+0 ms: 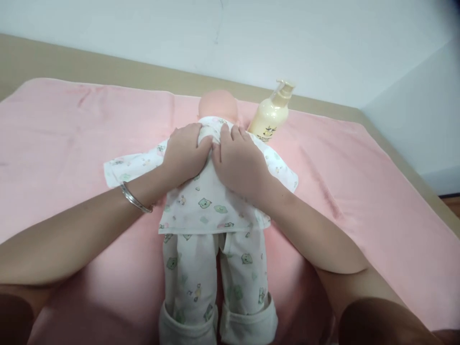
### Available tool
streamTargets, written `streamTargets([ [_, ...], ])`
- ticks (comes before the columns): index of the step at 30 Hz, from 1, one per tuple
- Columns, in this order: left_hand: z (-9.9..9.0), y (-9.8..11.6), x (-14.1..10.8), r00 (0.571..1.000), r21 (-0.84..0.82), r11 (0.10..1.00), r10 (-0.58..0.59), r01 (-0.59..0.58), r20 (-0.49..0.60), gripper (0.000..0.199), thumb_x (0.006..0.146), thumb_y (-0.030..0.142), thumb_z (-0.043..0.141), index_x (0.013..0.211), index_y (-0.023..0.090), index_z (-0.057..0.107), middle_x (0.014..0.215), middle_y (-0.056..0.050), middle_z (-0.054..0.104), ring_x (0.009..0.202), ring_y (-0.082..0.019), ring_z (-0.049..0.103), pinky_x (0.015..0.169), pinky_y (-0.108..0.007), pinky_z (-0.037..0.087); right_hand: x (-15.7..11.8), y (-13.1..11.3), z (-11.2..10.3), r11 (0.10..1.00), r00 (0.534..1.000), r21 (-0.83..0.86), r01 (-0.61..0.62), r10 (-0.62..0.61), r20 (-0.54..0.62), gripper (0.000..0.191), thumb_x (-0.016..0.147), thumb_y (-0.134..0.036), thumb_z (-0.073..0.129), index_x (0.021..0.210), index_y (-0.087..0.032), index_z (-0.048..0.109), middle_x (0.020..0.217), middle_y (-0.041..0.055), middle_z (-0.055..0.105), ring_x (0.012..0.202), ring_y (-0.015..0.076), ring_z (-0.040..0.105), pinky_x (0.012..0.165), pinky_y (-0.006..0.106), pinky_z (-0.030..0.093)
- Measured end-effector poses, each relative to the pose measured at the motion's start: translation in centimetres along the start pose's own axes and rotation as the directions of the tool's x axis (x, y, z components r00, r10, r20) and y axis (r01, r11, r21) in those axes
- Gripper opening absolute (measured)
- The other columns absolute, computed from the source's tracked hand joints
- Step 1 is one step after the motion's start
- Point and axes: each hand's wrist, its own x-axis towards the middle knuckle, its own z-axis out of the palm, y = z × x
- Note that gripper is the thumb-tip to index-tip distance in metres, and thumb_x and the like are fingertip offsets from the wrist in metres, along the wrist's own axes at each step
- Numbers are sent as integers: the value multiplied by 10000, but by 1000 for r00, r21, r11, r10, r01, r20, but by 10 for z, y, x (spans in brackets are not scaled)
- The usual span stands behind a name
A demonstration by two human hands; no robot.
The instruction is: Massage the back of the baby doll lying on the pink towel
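A baby doll (pixel 218 104) lies in the middle, its bald head pointing away from me, and no face shows. It wears a white top (pixel 204 203) with small green and pink prints, and matching trousers (pixel 196 278) with turned-up cuffs. My left hand (pixel 185 151) rests flat on the left of the doll's upper back, a silver bangle (pixel 134 197) on that wrist. On the right of the upper back lies my right hand (pixel 239 160), palm down. Both thumbs meet or nearly meet along the middle, fingers stretched toward the doll's shoulders.
A cream-coloured pump bottle (pixel 271 115) leans or lies tilted just right of the doll's head. Under everything spreads a pink cloth (pixel 118 124) with some creases, over a beige surface (pixel 108 64). A white wall (pixel 151 33) rises behind and at the right.
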Motion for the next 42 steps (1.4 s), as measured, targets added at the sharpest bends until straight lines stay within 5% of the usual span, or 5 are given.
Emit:
streamTargets([
  [7, 2, 9, -23, 968, 118, 966, 238, -228, -79, 346, 949, 220, 274, 1112, 98, 555, 1218, -206, 604, 1195, -325, 527, 1066, -496, 410, 23, 14, 4, 995, 998, 88, -37, 32, 55, 514, 979, -288, 296, 1380, -14, 465, 1446, 236, 512, 1403, 346, 440, 1157, 538, 373],
  [15, -6, -2, -1, 995, -47, 995, 85, -83, 49, 198, 921, 266, 363, 788, 192, 488, 825, -94, 621, 757, -235, 558, 753, -407, 472, -3, -5, -5, 1000, 1000, -20, 8, -8, 28, 572, 974, -271, 283, 1434, 32, 439, 1445, 265, 519, 1406, 362, 448, 1173, 545, 361],
  [22, -1, 10, -26, 963, 163, 952, 269, -260, -36, 361, 965, 194, 236, 1089, 67, 551, 1191, -218, 597, 1135, -339, 530, 1023, -497, 402, 18, 10, -4, 995, 990, 86, -54, 43, 132, 623, 959, -303, 295, 1486, 17, 385, 1551, 228, 409, 1478, 351, 350, 1205, 541, 320],
  [30, -8, 1, -3, 992, -35, 992, 121, -119, 44, 189, 923, 237, 345, 777, 199, 458, 850, -91, 605, 789, -228, 543, 797, -406, 469, -2, -5, -9, 999, 997, -52, 5, -1, 80, 611, 986, -300, 254, 1467, 46, 400, 1498, 260, 467, 1429, 367, 422, 1189, 537, 341],
  [42, -6, 5, -14, 966, 33, 966, 256, -256, -23, 188, 900, 140, 339, 759, 201, 448, 858, -94, 611, 825, -237, 550, 809, -402, 457, 7, 2, -6, 1000, 998, 20, 18, -19, 67, 582, 978, -267, 250, 1449, 27, 424, 1464, 248, 508, 1397, 361, 455, 1160, 532, 377],
])
